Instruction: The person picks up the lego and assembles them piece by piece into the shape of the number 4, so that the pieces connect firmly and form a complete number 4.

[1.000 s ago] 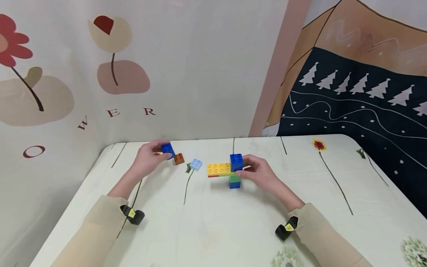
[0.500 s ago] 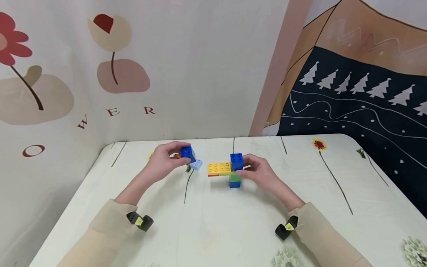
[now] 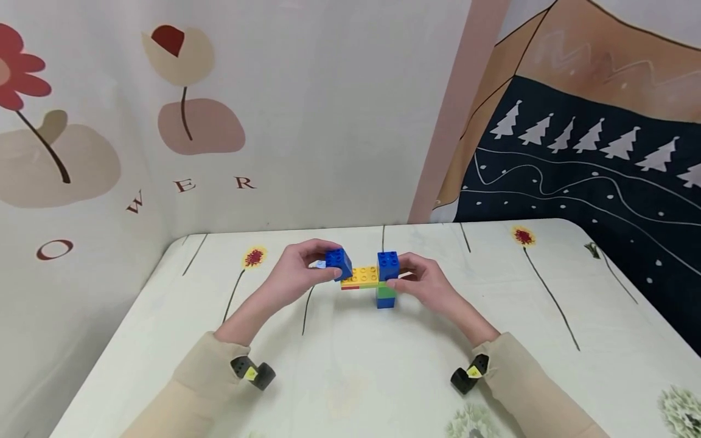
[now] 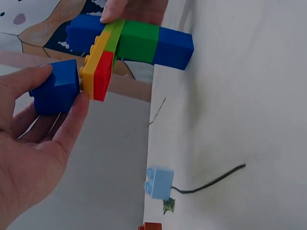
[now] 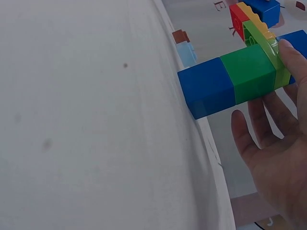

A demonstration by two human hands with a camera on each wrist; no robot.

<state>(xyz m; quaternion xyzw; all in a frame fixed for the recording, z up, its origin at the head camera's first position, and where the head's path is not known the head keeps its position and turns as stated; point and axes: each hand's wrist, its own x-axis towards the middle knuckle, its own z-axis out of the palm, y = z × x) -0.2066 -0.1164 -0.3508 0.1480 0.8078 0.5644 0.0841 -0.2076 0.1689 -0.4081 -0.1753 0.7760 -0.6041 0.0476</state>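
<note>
My left hand pinches a loose blue brick between thumb and fingers, at the left end of a yellow plate. In the left wrist view the blue brick is right up against the yellow studs; whether it is pressed on I cannot tell. A red plate and a lime plate sit under the yellow one. These plates jut from a small tower with a blue brick on top, a green brick below and a blue brick at the base. My right hand grips the tower near its top.
A light blue brick stands on the table behind my left hand, mostly hidden in the head view. Beside it is a brown brick. The table's cloth has printed flowers, and a patterned curtain hangs behind.
My left hand has carried the blue brick rightward, past the brown and light blue bricks, to the yellow plate's end. The right hand and tower have stayed in place.
</note>
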